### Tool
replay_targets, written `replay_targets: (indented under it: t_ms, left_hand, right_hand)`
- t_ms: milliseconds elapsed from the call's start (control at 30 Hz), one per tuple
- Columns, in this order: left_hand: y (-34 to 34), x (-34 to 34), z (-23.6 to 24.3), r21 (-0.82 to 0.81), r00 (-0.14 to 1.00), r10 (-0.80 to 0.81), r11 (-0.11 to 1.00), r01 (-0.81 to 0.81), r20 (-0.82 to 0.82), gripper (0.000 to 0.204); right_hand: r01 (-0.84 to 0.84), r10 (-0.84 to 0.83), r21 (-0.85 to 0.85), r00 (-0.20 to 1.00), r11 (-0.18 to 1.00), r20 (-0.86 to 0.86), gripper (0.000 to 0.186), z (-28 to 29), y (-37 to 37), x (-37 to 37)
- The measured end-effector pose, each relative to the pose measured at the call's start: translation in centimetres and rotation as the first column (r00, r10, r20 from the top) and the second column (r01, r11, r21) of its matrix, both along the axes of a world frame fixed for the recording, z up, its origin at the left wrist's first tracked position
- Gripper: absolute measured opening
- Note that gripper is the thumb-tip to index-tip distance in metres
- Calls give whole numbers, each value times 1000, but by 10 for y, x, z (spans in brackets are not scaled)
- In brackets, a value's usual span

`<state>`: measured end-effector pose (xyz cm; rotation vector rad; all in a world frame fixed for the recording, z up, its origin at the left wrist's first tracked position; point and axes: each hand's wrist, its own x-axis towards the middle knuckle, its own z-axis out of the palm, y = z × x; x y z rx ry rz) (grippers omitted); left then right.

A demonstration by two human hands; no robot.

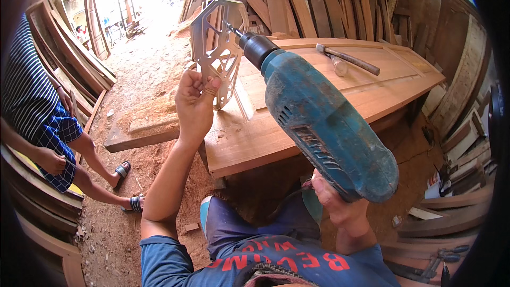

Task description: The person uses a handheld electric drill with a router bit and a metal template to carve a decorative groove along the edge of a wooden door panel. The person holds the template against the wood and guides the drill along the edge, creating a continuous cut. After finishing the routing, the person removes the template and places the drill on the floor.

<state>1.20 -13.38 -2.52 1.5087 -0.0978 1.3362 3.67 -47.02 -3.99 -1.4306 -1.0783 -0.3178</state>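
I hold the metal plate (219, 48) upright over the left end of the wooden door (340, 101), my left hand (194, 107) pinching its lower edge. My right hand (340, 202) is wrapped round the drill (319, 122), its bit touching the plate. A hammer (348, 59) lies far right on the door. Another person (37, 122) stands at left.

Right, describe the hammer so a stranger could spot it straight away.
Start at the broad wooden door panel lying flat across the middle. Near its far edge, beyond the blue-green electric drill in the right hand, lies the hammer. It alone rests loose there: wooden handle, dark metal head.
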Motion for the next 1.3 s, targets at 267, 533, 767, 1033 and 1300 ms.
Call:
replay_targets:
  t_ms: [267, 533, 767, 1033, 1300]
  left_hand:
    - [-6, -30, 8, 13, 987, 146, 989, -145, -68, 15]
    - [-42, -147, -42, -94, 880, 450, 880, -466, -155, 16]
    - [-56, -213, -139, -233, 809, 561, 774, -588, -177, 18]
    - [-34, -181, -224, -400, 904, 389, 810, -428, -181, 12]
    - [44, -138, -257, -433, 963, 254, 860, -269, -94, 10]
  right_hand:
    - [35, -34, -16, 999, 999, 42, 29, -6, -3, 9]
    - [-272, 313, -365, 948, 890, 58, 42, -36, -15, 22]
    - [-727, 707, -240, 685, 643, -178, 62, -18, 22, -16]
    - [-572, 567, -330, 815, 751, -123, 60, -75, 45, -30]
    - [-364, 428, -323, 891, 874, 154, 67, -145, 106, -30]
